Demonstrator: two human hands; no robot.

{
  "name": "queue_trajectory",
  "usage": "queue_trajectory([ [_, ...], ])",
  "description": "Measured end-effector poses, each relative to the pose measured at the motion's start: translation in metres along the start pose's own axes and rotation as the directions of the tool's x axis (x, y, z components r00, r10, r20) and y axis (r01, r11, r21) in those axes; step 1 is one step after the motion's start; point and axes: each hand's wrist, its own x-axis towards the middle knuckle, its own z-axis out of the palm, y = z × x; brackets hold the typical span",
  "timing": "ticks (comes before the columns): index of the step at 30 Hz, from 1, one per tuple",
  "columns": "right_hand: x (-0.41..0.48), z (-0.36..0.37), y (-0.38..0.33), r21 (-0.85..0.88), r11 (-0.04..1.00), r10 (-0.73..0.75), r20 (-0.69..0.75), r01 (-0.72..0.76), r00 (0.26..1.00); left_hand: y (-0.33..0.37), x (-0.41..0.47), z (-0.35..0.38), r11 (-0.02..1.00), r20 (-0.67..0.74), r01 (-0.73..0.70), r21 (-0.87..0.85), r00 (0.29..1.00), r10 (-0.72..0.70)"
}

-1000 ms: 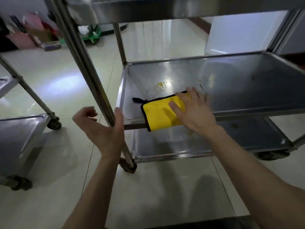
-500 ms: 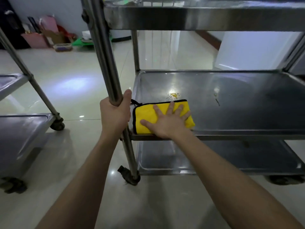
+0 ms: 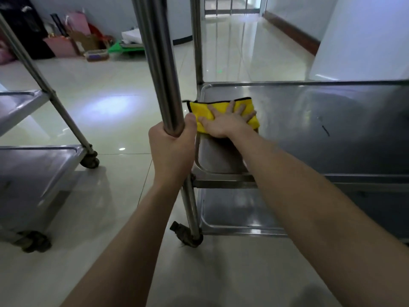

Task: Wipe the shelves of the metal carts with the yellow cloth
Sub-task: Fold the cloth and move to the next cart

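Wiping the middle shelf's far-left corner, cart steadied by its post.

The right hand (image 3: pixel 228 122) lies flat, fingers spread, pressing the yellow cloth (image 3: pixel 221 111) onto the middle shelf (image 3: pixel 332 120); the left hand (image 3: pixel 171 147) is wrapped tight around the front post (image 3: pixel 163 74). Even palm pressure and overlapping passes rightward should take in the dark mark (image 3: pixel 325 130), possibly a scratch. The rear post (image 3: pixel 197 41) crowds that corner; 1 second cart (image 3: pixel 33 169) stands left, clutter (image 3: pixel 77 45) beyond.
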Motion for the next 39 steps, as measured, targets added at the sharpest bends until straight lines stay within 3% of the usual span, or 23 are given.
queue_trajectory([
  [5, -0.100, 0.035, 0.006, -0.056, 0.987, -0.150, 0.004, 0.150, 0.989, 0.011, -0.004, 0.001, 0.999, -0.007, 0.037, 0.000, 0.999, -0.037],
  [11, -0.147, 0.027, 0.061, 0.015, 0.984, -0.180, 0.047, 0.180, 0.982, 0.013, -0.006, -0.001, 0.997, 0.002, 0.074, 0.021, 0.997, -0.075],
  [17, -0.120, -0.002, 0.166, 0.040, 0.998, 0.040, 0.088, -0.044, 0.995, 0.006, -0.006, -0.002, 0.999, 0.054, 0.050, -0.022, 0.997, -0.049],
  [23, -0.013, -0.023, 0.148, 0.040, 0.980, 0.195, 0.054, -0.197, 0.979, -0.005, -0.009, 0.001, 0.999, 0.062, -0.001, -0.054, 0.998, 0.005],
  [30, 0.040, -0.018, 0.040, -0.040, 0.997, -0.064, 0.026, 0.065, 0.998, -0.004, -0.005, 0.006, 0.998, 0.042, -0.013, -0.061, 0.999, 0.015],
  [34, -0.028, 0.006, 0.018, -0.045, 0.977, -0.207, 0.032, 0.209, 0.978, -0.001, -0.006, 0.007, 0.998, 0.042, 0.015, -0.067, 0.999, -0.013],
  [39, -0.144, 0.039, 0.054, -0.010, 0.949, -0.314, 0.003, 0.314, 0.949, 0.007, -0.009, 0.006, 0.998, 0.054, 0.049, -0.040, 0.997, -0.046],
])
